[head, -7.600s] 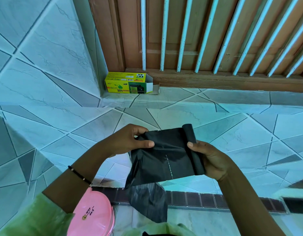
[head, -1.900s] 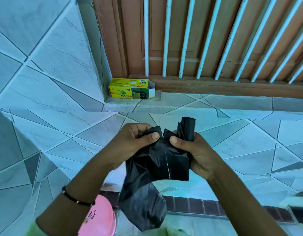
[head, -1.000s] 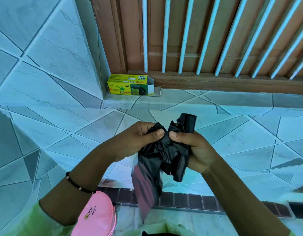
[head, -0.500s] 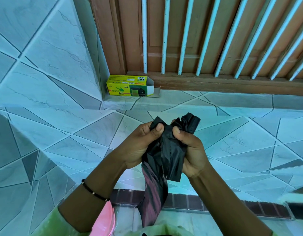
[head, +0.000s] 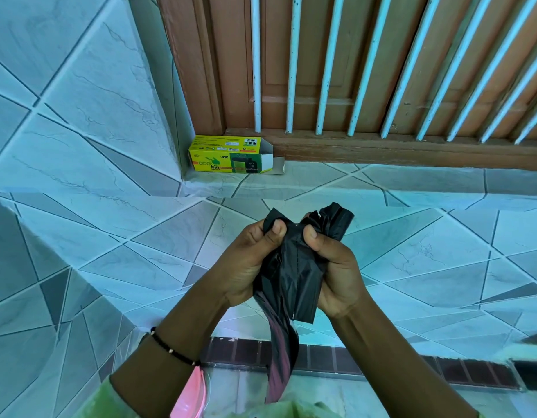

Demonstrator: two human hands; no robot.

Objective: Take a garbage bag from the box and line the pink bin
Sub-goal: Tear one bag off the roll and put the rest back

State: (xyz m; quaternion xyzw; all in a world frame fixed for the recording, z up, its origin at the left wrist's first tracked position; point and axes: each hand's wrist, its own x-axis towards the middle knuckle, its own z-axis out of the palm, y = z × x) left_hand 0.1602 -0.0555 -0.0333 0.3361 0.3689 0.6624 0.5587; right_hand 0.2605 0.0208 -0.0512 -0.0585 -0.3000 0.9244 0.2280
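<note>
Both my hands hold a black garbage bag (head: 294, 273) bunched up in front of me. My left hand (head: 249, 260) grips its left part, thumb pressed on top. My right hand (head: 333, 273) grips the right part, where a crumpled rolled end sticks up. A loose strip of the bag hangs down between my forearms. The yellow-green bag box (head: 228, 155) lies open-ended on the tiled floor against the wooden door frame. Only a sliver of the pink bin (head: 190, 393) shows under my left forearm.
A tiled wall (head: 80, 95) rises at the left, meeting the floor corner by the box. A brown wooden door with white bars (head: 351, 70) spans the back. A dark brick-pattern strip (head: 381, 362) runs across the floor near my feet.
My hands have come close together, gathering the flat spread bag into a tight bunch. The hanging part has narrowed into a strip. The pink bin is more hidden behind my left arm.
</note>
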